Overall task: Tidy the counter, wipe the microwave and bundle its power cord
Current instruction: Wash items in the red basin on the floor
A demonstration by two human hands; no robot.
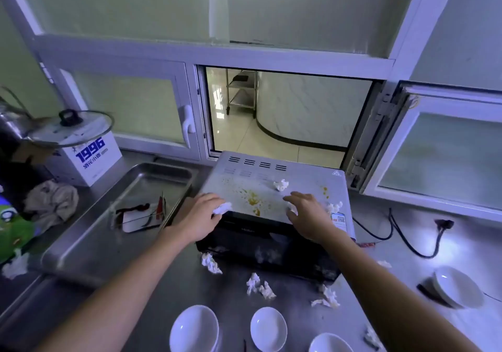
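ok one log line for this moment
left hand grips tissue wad | right hand over microwave top | stains unwiped

Tissue scraps point(281, 184) littering microwave top point(304, 180)

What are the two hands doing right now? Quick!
Left hand: closed around a crumpled tissue on the microwave top.
Right hand: fingers curled on a smaller tissue scrap; whether it is gripped cannot be told.
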